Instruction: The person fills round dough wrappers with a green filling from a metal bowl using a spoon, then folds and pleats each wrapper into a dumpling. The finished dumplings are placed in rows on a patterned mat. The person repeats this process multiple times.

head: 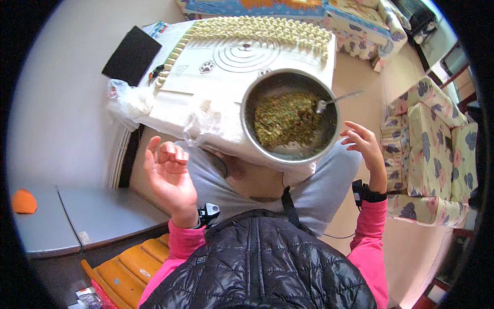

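Note:
My left hand (170,174) is raised, palm up with fingers loosely curled, and holds nothing. It is off the near edge of the table (173,116), left of a clear plastic bag (204,121). Just right of a large metal bowl (247,133), my right hand (361,145) hangs empty, its fingers apart and close to the rim. Chopped green-brown filling (285,117) covers much of the bowl's bottom. A metal spoon (341,96) leans in it, handle over the right rim. Many small folded dumplings (254,27) stand in rows along the table's far side and left edge.
A black flat panel (131,56) and a stuffed plastic bag (133,102) lie at the table's left end. Flower-patterned armchairs (428,150) stand to the right. Below left are a grey tabletop (115,208) and an orange wooden chair (131,266).

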`<action>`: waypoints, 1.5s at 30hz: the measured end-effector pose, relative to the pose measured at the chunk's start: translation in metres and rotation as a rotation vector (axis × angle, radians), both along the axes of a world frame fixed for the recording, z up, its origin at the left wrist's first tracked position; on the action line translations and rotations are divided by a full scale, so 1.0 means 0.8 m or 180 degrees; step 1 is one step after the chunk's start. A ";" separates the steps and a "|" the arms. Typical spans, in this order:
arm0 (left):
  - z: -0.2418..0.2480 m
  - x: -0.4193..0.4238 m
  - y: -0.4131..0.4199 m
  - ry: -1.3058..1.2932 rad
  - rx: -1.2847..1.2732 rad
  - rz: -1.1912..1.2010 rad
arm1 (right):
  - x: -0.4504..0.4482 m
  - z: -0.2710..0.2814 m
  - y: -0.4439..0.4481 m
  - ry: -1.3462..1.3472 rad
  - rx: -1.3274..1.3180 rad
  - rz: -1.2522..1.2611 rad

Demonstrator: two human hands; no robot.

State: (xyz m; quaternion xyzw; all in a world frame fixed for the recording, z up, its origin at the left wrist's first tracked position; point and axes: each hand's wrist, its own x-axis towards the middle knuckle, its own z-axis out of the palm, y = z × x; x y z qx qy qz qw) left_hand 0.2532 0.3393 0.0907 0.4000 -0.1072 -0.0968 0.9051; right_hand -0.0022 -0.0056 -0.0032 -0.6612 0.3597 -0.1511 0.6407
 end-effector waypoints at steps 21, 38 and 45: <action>-0.060 0.042 -0.035 0.0543 -0.0009 -0.0483 | 0.047 0.013 -0.051 0.0293 0.0096 -0.0121; -0.147 0.015 -0.078 0.1003 0.1178 -0.1630 | 0.077 -0.001 -0.055 -0.0185 -0.0190 -0.0138; -0.157 0.028 -0.092 0.1019 0.0882 -0.1873 | 0.083 0.003 -0.044 -0.0254 -0.0340 -0.0099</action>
